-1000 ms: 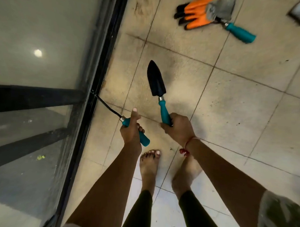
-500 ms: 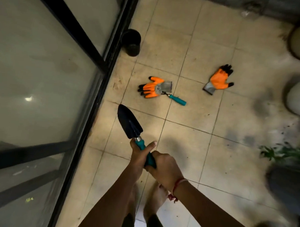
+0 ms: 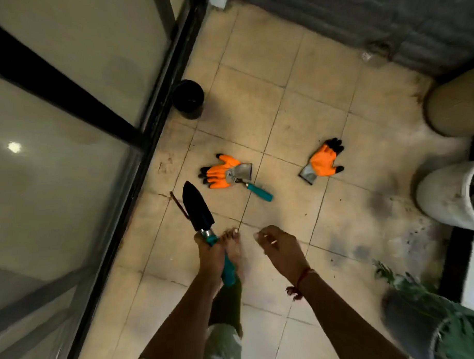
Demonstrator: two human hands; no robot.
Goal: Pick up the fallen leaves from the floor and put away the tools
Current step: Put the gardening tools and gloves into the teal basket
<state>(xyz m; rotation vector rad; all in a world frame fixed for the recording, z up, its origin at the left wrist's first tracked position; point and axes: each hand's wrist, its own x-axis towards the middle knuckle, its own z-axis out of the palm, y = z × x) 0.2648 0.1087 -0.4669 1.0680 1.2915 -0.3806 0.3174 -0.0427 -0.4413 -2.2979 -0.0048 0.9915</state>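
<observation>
My left hand (image 3: pixel 211 255) grips the teal handles of two tools together: a black trowel (image 3: pixel 197 208) pointing up-left, and a thin dark rod tool (image 3: pixel 178 203) showing just behind its blade. My right hand (image 3: pixel 278 244) hangs beside it with loosely curled fingers, holding nothing. Farther out on the tiled floor an orange glove (image 3: pixel 219 172) lies over a third teal-handled tool (image 3: pixel 260 192). A second orange glove (image 3: pixel 323 162) lies to the right. I see no leaves on the floor.
A glass door with a black frame (image 3: pixel 148 138) runs along the left. A small black pot (image 3: pixel 189 98) stands against it. Large pale planters (image 3: pixel 450 195) and a leafy plant (image 3: pixel 440 315) crowd the right side. My bare foot (image 3: pixel 232 249) is under the hands.
Both tools have gone into my left hand; my right hand has let go of the trowel and moved off to the right. My view has risen, showing the gloves and pots.
</observation>
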